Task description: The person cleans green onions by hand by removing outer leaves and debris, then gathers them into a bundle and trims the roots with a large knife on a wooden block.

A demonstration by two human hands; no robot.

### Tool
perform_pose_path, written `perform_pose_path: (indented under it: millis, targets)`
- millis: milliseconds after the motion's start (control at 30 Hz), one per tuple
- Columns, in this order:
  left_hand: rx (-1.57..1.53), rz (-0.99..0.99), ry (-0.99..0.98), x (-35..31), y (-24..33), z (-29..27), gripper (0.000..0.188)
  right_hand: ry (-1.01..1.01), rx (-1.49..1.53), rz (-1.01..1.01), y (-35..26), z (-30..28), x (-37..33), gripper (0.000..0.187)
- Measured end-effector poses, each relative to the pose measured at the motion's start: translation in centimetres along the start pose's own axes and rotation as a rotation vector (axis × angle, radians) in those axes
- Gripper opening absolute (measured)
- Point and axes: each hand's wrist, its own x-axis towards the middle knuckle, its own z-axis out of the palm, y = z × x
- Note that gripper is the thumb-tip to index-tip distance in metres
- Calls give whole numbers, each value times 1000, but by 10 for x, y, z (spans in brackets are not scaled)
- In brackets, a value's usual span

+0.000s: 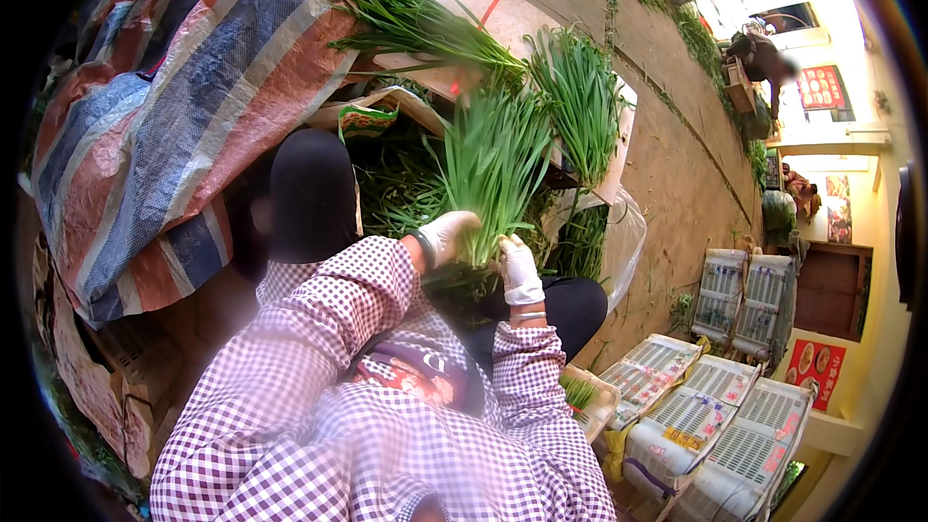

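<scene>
Between my knees I hold a bunch of green chives (498, 150) upright, its pale stem ends down and its long flat leaves fanning upward, slightly blurred. My left hand (449, 235), in a white glove, is closed around the stems from the left. From the right, my right hand (522, 273), also gloved, has its fingers closed on the lower stems. Just beyond lie another chive bunch (578, 101) on the right and a third bunch (435, 29) on the left, both on a pale board (483, 0). Loose dark green leaves (396, 179) fill an opened sack below.
A striped tarpaulin (184, 126) covers a large heap at my left. Several slatted plastic crates (710, 420) stand at the right, beside a small box of cut greens (578, 391). A clear plastic bag (626, 237) lies by my right knee. Another person (764, 58) works farther off.
</scene>
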Motion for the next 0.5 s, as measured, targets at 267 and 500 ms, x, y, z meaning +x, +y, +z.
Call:
perform_pose_path:
  millis: [267,500]
  targets:
    - [13,-2,7,1,2,1,27,-137,190,-112,44,-40,36,10]
    - [-104,-4,-129,-4,0,2,46,-59,272,-110,19,-5,13,12]
